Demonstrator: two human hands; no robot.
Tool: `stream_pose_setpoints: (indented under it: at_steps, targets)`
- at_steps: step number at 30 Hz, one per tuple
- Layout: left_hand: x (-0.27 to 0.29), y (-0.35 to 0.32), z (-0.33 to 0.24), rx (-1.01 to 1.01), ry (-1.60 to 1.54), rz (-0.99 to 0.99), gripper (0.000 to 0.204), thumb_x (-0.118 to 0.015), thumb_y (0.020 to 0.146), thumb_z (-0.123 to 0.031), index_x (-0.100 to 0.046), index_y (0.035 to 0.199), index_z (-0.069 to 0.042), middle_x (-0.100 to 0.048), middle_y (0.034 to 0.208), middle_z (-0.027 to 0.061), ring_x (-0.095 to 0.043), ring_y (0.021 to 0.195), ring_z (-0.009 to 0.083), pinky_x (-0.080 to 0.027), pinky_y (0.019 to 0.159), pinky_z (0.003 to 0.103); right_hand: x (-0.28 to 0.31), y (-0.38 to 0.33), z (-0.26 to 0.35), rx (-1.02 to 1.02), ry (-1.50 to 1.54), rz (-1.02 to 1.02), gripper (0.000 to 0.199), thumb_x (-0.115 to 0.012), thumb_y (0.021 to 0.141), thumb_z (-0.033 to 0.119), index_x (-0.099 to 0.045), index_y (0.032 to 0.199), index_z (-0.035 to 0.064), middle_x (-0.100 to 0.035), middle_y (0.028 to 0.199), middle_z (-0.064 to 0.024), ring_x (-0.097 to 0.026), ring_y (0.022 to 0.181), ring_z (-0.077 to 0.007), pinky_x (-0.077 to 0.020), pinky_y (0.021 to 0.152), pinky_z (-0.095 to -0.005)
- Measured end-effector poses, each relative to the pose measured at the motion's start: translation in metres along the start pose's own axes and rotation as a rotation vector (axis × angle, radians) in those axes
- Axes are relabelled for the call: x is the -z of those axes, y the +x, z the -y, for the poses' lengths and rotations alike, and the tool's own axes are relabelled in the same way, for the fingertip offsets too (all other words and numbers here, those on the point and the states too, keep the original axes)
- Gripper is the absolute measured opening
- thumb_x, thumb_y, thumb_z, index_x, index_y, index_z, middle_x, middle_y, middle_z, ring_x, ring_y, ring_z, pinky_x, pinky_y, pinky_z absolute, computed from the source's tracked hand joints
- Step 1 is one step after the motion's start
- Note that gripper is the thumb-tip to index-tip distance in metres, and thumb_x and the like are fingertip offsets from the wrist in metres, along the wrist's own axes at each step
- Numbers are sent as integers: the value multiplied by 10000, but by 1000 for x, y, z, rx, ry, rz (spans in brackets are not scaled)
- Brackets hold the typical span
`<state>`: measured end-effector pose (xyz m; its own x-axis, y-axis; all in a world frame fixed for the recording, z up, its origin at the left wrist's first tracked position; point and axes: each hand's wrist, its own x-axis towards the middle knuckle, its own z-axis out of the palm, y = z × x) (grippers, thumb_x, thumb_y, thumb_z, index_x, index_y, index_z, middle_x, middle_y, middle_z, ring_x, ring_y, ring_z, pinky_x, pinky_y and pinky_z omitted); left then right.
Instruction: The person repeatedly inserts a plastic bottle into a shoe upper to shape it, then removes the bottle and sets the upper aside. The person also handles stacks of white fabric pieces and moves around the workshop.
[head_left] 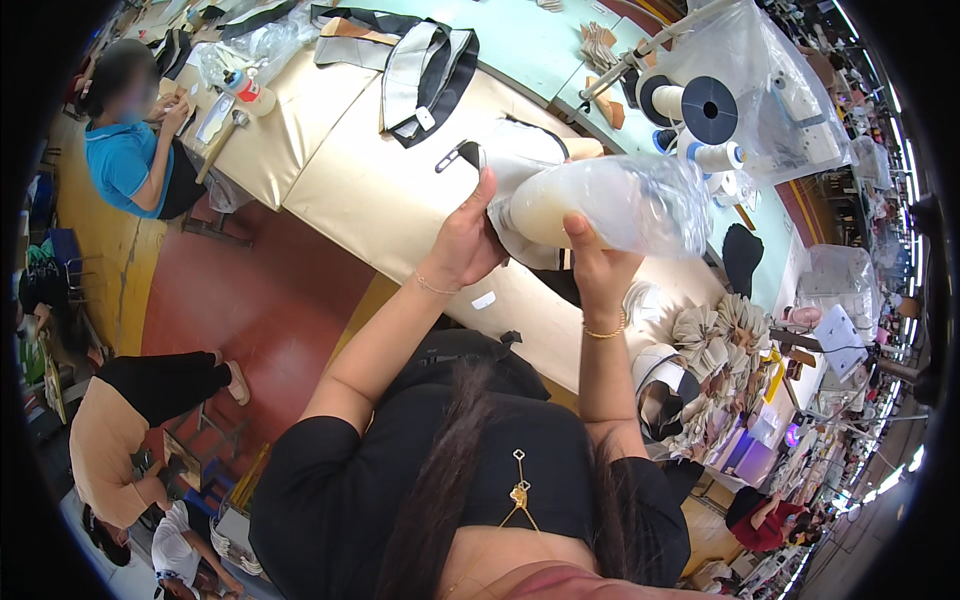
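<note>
My right hand (602, 268) is closed around a clear plastic bottle (600, 200) with a pale, cloudy liquid in it. The bottle lies almost on its side, and the liquid has gathered at its left end. My left hand (470, 240) grips a light grey fabric piece (520, 158) with dark edging, thumb raised along its near side. The bottle's left end is right over this piece; whether they touch I cannot tell. Beneath both hands runs the cream-covered table (340, 170). A small white tag (483, 301) lies near its front edge.
Grey and black fabric pieces (430, 75) lie further back on the table. Thread spools (708, 108) and a plastic-wrapped machine (790, 100) stand at right, with bundled fabric pieces (715, 335) nearer me. A person in blue (128, 165) works at left, beside another bottle (250, 92).
</note>
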<state>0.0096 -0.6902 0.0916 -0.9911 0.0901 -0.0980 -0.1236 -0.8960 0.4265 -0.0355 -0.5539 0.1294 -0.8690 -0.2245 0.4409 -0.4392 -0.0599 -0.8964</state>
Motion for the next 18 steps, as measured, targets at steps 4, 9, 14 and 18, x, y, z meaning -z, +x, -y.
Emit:
stream_pose_setpoints:
  at_steps: [4, 9, 14, 18]
  targets:
    - [-4, 1, 0, -1, -63, 2, 618, -285, 926, -521, -335, 1322, -48, -428, 1311, 107, -399, 1222, 241, -330, 1012, 392, 4, 2, 0, -49, -17, -5, 444, -739, 742, 139, -534, 1092, -42, -603, 1020, -106, -578, 932, -190, -456, 824, -309]
    - [-5, 6, -8, 3, -53, 22, 696, -252, 898, -592, -314, 1343, -60, -412, 1326, 106, -391, 1229, 247, -324, 1017, 400, 3, 2, 0, -4, 19, 0, 426, -742, 738, 137, -544, 1074, -31, -608, 986, -97, -581, 891, -175, -457, 806, -298]
    - [-8, 10, -6, -4, -126, 66, 710, -240, 894, -601, -310, 1346, -57, -406, 1334, 105, -383, 1236, 248, -307, 1025, 403, 6, 8, -1, 37, -24, -28, 420, -741, 736, 131, -545, 1071, -30, -609, 985, -98, -583, 884, -176, -458, 802, -298]
    - [-10, 15, -11, -77, -92, 114, 692, -239, 904, -581, -316, 1338, -48, -417, 1321, 119, -397, 1227, 253, -312, 1023, 395, 12, 7, 0, 102, -27, 71, 407, -742, 732, 133, -559, 1062, -21, -606, 1004, -99, -578, 893, -174, -457, 801, -304]
